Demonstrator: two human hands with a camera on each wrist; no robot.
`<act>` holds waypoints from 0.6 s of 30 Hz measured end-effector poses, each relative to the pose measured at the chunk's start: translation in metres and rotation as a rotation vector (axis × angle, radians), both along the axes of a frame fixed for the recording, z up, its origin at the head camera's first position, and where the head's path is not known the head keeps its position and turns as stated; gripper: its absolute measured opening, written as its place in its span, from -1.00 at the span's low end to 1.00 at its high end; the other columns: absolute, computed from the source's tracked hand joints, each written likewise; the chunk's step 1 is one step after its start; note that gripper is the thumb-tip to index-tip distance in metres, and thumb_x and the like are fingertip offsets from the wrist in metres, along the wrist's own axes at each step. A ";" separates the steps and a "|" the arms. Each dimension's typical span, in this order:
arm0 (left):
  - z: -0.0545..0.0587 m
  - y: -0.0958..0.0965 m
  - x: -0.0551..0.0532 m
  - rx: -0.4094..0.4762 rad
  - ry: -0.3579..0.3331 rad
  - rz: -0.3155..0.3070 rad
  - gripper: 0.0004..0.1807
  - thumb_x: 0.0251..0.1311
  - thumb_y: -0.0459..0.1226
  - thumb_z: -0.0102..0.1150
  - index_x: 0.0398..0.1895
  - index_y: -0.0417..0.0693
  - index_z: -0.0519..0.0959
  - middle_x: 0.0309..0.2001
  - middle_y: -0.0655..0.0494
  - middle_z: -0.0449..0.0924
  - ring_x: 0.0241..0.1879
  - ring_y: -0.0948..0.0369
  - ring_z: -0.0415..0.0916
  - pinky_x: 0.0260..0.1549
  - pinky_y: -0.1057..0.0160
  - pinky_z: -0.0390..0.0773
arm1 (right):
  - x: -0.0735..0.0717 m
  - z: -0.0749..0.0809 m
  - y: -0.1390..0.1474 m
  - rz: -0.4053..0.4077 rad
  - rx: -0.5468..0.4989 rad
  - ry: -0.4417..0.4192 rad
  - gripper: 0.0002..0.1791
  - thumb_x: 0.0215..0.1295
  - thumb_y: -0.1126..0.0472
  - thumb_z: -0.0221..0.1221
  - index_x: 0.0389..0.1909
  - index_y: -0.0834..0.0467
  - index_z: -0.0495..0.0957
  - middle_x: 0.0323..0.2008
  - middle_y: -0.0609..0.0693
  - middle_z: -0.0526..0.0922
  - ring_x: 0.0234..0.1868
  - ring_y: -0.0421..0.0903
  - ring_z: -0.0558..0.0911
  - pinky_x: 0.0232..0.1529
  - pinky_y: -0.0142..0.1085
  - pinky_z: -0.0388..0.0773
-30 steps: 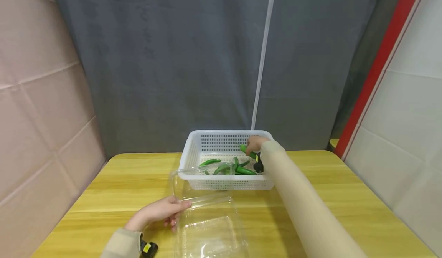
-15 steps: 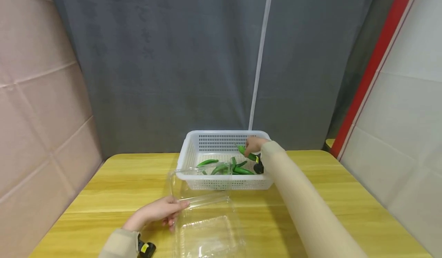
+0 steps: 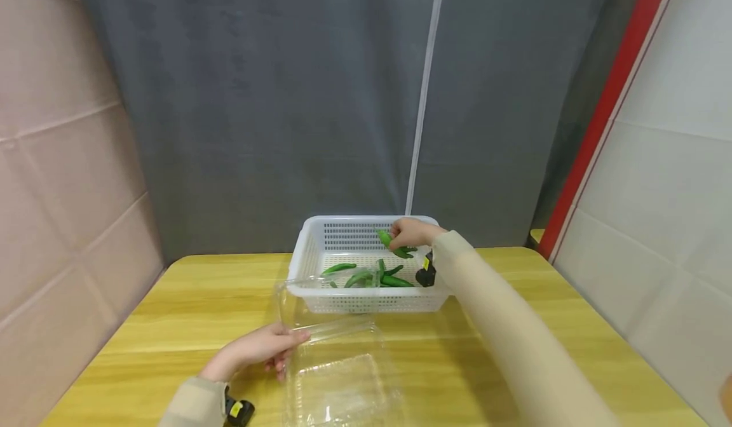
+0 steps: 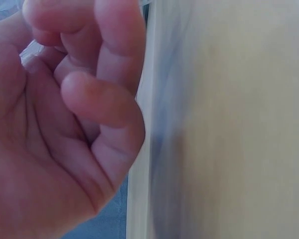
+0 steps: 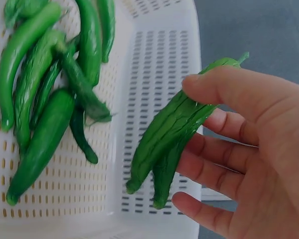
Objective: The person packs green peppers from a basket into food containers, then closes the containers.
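Clamped between the thumb and fingers of the right hand (image 5: 269, 139) were two green peppers (image 5: 172, 127), wrinkled, tilted and side by side, with one stem showing past the thumb. I noted them over the white basket (image 3: 412, 303), toward its rear wall, clear of the loose peppers (image 5: 45, 142). Those lay on the perforated floor, several touching or crossing. The left hand (image 3: 257, 351) pinched the edge of a clear box (image 3: 343, 382) between thumb and forefinger; its other fingers were bent. The box was open, on the near side of the basket; its far half overlapped the front rim in view, and whether they touched could not be told. The basket stood on a wooden table (image 3: 171, 325), before a grey curtain (image 3: 257, 109).
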State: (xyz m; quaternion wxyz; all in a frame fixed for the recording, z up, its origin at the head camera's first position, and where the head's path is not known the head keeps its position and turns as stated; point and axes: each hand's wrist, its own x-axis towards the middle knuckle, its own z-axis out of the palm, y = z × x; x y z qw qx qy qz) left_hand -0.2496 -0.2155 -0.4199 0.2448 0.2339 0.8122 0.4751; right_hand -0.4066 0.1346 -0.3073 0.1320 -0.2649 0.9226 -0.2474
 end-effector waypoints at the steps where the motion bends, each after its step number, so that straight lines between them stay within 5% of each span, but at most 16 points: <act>1: 0.000 0.000 -0.001 0.001 0.001 0.000 -0.42 0.46 0.04 -0.11 -0.75 -0.05 0.35 -0.80 0.14 0.41 -0.70 0.13 0.58 -0.74 0.38 0.25 | 0.001 0.002 -0.001 0.000 -0.012 0.004 -0.62 0.23 0.27 0.22 -0.65 0.06 0.23 -0.67 -0.10 0.17 -0.63 -0.17 0.14 -0.43 -0.27 0.23; 14: -0.003 -0.003 -0.004 0.019 -0.005 0.011 -0.42 0.45 0.02 -0.10 -0.75 -0.04 0.33 -0.79 0.13 0.39 -0.70 0.12 0.58 -0.74 0.38 0.25 | 0.022 0.020 0.002 -0.031 -0.203 0.046 -0.78 0.24 0.22 0.28 -0.18 0.23 0.52 -0.32 0.03 0.62 -0.35 -0.08 0.54 -0.18 -0.05 0.52; 18: -0.002 -0.004 -0.006 0.021 0.010 -0.004 -0.42 0.47 0.02 -0.11 -0.75 -0.04 0.33 -0.79 0.12 0.39 -0.70 0.13 0.58 -0.75 0.38 0.25 | 0.033 0.027 0.001 -0.052 -0.243 0.097 -0.75 0.23 0.20 0.29 -0.15 0.22 0.53 -0.28 0.04 0.62 -0.30 -0.07 0.56 -0.21 -0.16 0.52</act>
